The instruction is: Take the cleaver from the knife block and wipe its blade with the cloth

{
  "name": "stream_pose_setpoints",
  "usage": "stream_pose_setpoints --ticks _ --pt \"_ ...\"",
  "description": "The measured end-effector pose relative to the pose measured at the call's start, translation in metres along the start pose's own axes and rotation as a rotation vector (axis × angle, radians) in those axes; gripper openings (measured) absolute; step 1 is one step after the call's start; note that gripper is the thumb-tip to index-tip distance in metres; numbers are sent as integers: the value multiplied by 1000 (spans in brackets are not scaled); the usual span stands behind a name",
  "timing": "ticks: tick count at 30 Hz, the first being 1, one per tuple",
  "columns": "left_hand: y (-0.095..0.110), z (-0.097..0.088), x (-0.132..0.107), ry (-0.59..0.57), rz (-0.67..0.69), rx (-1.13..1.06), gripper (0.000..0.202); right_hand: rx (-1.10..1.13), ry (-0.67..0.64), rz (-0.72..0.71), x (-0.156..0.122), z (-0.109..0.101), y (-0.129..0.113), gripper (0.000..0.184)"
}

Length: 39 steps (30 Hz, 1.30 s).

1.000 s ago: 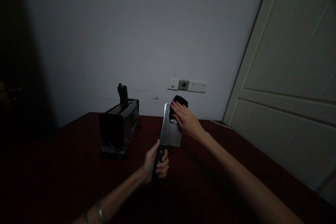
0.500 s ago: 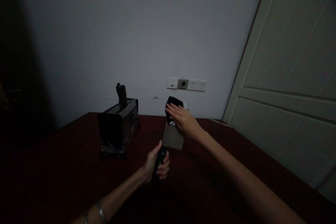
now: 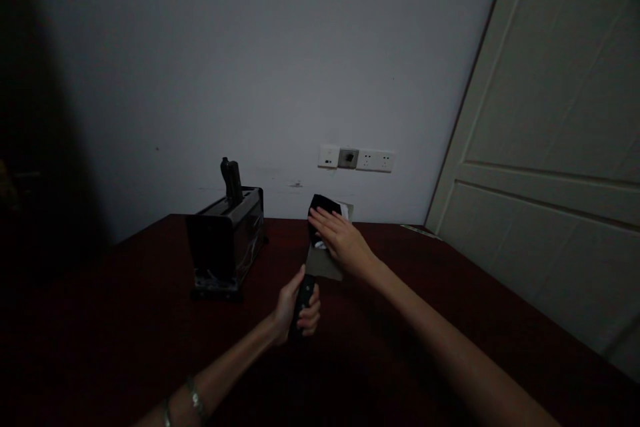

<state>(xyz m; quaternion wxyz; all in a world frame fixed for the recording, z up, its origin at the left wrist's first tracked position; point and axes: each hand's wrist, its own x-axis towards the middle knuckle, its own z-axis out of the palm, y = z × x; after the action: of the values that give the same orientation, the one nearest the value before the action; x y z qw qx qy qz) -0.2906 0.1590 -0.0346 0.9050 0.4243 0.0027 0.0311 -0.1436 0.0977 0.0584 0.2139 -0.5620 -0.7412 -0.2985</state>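
Observation:
In the head view my left hand (image 3: 297,310) is wrapped round the black handle (image 3: 303,300) of a cleaver, which points up and away from me. Its broad grey blade (image 3: 325,263) shows below my right hand (image 3: 345,240). That hand lies with outstretched fingers over a black cloth (image 3: 325,203) with white parts, holding it against the upper blade. My right thumb is hidden, and the cloth covers much of the blade's far part.
On the left of the dark red table (image 3: 165,327) stands a black knife block (image 3: 213,250), with dark handles (image 3: 231,180) sticking up from its top. Wall sockets (image 3: 376,160) sit on the wall behind. A pale panelled door (image 3: 540,147) rises at the right.
My right hand and the black cloth have moved slightly down and left. The cleaver has shifted a little left with my left hand, and a blade corner now shows beyond the cloth.

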Motion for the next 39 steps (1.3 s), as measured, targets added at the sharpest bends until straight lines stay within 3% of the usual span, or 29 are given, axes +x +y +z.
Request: stream_pose_setpoints --ticks 7,16,19,22,26,30,32,35,39 --pt "-4 -2 0 -53 -75 36 63 31 149 192 20 -15 43 39" --pt "-12 0 0 -44 -140 134 61 490 628 692 8 -25 79 41" --pt "-12 -1 1 -49 -144 128 61 492 719 757 0 -42 96 40" --pt "-12 -2 0 -70 -143 94 62 428 750 748 -8 -61 97 39" --pt "-11 -1 0 -76 -139 18 63 328 632 569 -19 -71 63 36" --pt "-9 1 0 -113 -108 -72 63 311 177 176 -30 -55 21 38" --pt "-8 1 0 -133 -84 -106 63 262 26 45 -33 -44 11 39" --pt "-6 2 -1 -136 -65 -132 63 187 -49 -29 -34 -34 6 36" --pt "-5 2 -2 -132 -66 -144 64 182 -57 -58 -28 -31 4 28"
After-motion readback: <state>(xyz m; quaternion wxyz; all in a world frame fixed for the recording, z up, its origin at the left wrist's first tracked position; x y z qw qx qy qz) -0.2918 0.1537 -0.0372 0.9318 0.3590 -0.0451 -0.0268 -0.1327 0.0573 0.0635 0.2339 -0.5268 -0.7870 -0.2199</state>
